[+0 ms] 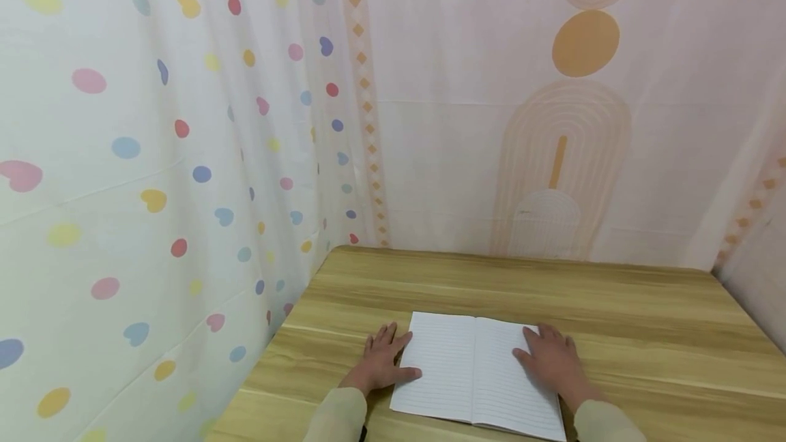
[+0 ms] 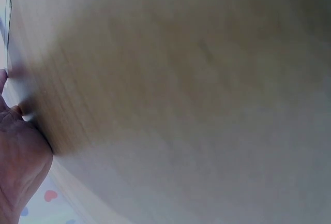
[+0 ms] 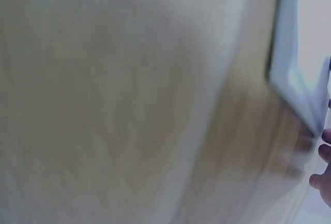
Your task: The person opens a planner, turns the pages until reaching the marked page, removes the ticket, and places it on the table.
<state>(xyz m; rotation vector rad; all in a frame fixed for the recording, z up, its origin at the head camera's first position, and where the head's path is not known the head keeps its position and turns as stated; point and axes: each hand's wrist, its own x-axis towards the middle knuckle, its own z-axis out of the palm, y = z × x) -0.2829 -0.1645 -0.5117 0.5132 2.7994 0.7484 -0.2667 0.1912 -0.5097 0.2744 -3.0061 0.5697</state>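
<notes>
An open notebook [image 1: 443, 367] with lined white pages lies flat on the wooden table, its centre fold running away from me. At its left edge my left hand [image 1: 381, 361] rests with fingers spread; the thumb lies over the left page. My right hand [image 1: 552, 361] lies across the right page's outer edge, thumb and index finger pointing onto the paper. In the left wrist view, part of the left hand [image 2: 23, 162] shows low against the tabletop. The right wrist view catches a notebook corner [image 3: 292, 74] and a few fingertips [image 3: 325, 152] at the frame's side.
The wood-grain table [image 1: 528, 285] reaches back to a pale curtain [image 1: 442, 155] with arch patterns. Along the left side hangs a white curtain [image 1: 141, 224] with coloured dots and hearts. A greyish wall or cloth [image 1: 758, 285] borders the right side.
</notes>
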